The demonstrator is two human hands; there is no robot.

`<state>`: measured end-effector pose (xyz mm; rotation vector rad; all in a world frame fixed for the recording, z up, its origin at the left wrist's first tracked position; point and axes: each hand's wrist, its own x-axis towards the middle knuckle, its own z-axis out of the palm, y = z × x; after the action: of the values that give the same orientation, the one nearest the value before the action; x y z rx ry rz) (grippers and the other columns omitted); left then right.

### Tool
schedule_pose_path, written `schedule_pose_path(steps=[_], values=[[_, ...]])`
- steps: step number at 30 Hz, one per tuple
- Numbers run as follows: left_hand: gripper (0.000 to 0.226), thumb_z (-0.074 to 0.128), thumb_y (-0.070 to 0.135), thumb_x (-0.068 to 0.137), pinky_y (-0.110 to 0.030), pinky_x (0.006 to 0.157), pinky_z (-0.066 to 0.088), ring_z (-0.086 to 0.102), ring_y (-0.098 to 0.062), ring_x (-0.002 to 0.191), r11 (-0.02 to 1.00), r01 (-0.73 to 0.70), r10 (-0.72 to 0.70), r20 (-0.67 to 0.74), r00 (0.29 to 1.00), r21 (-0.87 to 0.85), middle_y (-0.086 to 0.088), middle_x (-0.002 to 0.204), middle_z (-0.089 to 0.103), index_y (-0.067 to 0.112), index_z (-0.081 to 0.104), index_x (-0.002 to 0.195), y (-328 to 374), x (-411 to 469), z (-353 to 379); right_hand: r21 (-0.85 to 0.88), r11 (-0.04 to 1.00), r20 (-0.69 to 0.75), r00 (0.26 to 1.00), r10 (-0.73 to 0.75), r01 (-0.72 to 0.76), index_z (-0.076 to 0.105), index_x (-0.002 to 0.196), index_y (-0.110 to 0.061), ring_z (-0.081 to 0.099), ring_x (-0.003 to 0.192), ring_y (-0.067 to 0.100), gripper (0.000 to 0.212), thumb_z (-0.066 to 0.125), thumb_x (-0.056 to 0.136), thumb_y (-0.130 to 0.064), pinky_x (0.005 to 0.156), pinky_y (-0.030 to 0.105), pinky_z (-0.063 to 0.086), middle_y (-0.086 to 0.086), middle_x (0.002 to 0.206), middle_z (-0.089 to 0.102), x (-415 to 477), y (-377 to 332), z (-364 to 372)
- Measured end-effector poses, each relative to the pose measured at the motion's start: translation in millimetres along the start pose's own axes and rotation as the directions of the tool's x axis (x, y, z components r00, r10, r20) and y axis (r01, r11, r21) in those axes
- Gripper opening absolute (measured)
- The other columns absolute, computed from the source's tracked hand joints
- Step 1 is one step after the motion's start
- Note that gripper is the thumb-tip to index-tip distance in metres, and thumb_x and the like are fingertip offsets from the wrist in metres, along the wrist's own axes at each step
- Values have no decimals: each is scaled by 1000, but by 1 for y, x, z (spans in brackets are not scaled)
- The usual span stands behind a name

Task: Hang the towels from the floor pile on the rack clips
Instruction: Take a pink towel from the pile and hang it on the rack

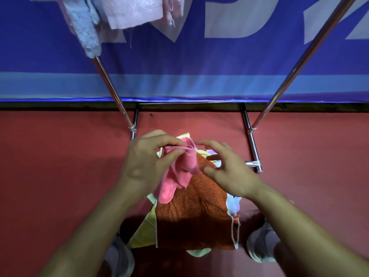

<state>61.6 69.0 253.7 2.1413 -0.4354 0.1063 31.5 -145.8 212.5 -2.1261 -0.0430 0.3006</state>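
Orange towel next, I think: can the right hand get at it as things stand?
Probably yes: the right hand, open and empty, hovers just above the orange towel, which tops the pile uncovered except where the pink towel hangs.

The pile lies on the floor straight below you, between your two shoes, and it is your landmark. Just above the pile your left hand pinches a small towel that hangs down onto the pile's top; your right hand hovers beside that towel, to its right. Behind the pile stands the rack, its base bars on the floor and its two poles rising left and right of the pile. Beyond the rack hangs a banner. Up and left of the pile, hung towels dangle from the rack's top.
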Motion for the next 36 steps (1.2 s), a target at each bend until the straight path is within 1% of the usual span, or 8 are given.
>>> schedule_pose_path(steps=[9,14,17,20,23,26,29,36], values=[[16,74,25,80,-30,77,53,67,-12,89,998,18,-4,215,977,-60,16,89,70,27,82,93,-1,-6,1,-74,996,70,996,-47,52,15,150,-61,46,129,15,97,70,84,-16,104,41,47,-10,136,42,2,4,2],[15,76,24,79,-38,76,56,69,-15,84,984,112,-51,376,925,-142,7,88,72,26,82,93,3,-11,2,-195,980,233,969,85,-40,4,160,-40,25,151,20,114,81,78,-22,120,31,24,0,161,31,4,17,7],[14,81,18,81,-43,80,54,69,-15,85,970,179,-89,441,893,-166,7,87,74,26,82,92,5,-13,4,-201,974,253,955,152,-102,9,158,-47,55,129,23,112,79,72,-30,109,37,44,-2,147,54,5,17,7],[18,80,7,82,-38,86,57,71,-12,91,954,220,-118,419,900,-204,9,89,77,22,81,91,6,-11,-1,60,977,284,942,179,-203,29,155,-24,69,93,26,98,79,72,-8,87,48,58,12,112,70,7,14,4],[19,78,1,82,-26,83,56,72,-8,89,926,255,-158,328,931,-277,9,88,78,19,80,88,5,-7,-4,155,960,222,955,195,-232,58,125,-10,64,75,21,60,79,69,-5,78,48,59,14,92,71,11,12,-1],[26,78,2,83,-23,77,54,69,-4,80,924,274,-219,217,951,-268,13,84,76,29,77,84,-3,-3,-3,252,932,144,962,230,-260,62,102,-5,57,69,17,35,83,75,1,65,36,52,7,79,63,12,9,-11],[29,78,4,84,-25,72,55,68,-3,75,956,258,-246,102,964,-140,15,81,75,34,76,84,-11,-4,-1,396,876,15,956,292,-274,60,87,-9,54,65,16,24,75,79,8,57,20,46,4,73,61,11,9,-18],[14,78,16,84,-41,71,60,72,-14,74,965,257,-260,-60,964,-56,14,79,75,29,79,90,-15,-4,2,390,912,-137,972,193,-126,58,75,-12,45,55,8,27,66,87,11,53,18,38,-5,62,57,9,10,-27]])
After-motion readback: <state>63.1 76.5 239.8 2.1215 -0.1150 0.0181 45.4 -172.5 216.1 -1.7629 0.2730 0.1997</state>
